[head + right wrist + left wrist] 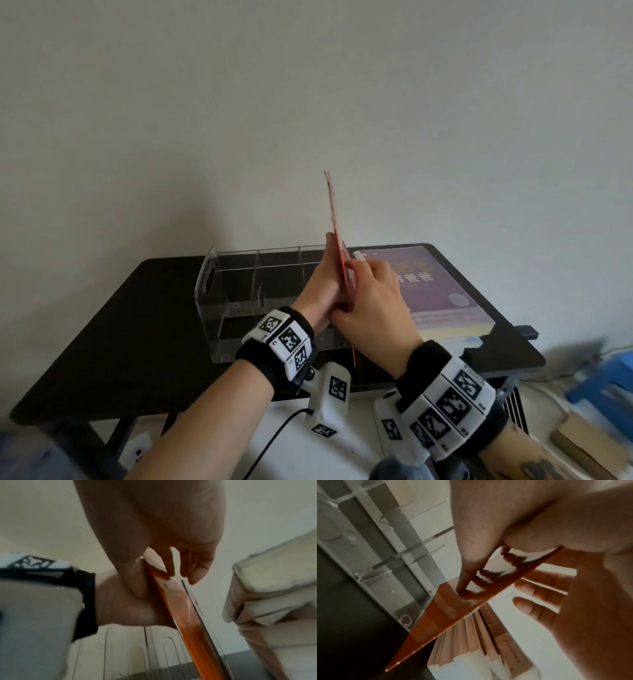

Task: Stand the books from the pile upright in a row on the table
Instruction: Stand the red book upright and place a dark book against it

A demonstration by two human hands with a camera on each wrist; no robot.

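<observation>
Wore tagged wrist bands (281,337) nearest the lens, forearms reaching toward 12 o'clock over the near edge of the dark table (137,325). Held a thin red book (334,212) on edge between the two hands, in the air and nearly upright, its top leaning slightly toward 11 o'clock. Pressed the left hand (317,287) flat against the book's left cover, fingers straight and pointing up. Clamped the right hand (373,301) on the other side, fingers curled onto the right cover and thumb tucked in low. Showed, from the left wrist, loose pages (471,642) fanning out below the cover (a floppy thing, by the look of it).

Kept the book over the right end of a clear divided rack (219,274), whose visible slots stood without books. Left the rest of the pile lying flat at 3 o'clock of the rack, a purple book (435,284) on top, and more beneath it.

Looked like the first placement: carried and turned upright, not yet set down. Called next for lowering the bottom edge straight into a slot or against a divider, squeezing the pages shut on the way, then letting go only once propped, since so limp a book would likely slump.
</observation>
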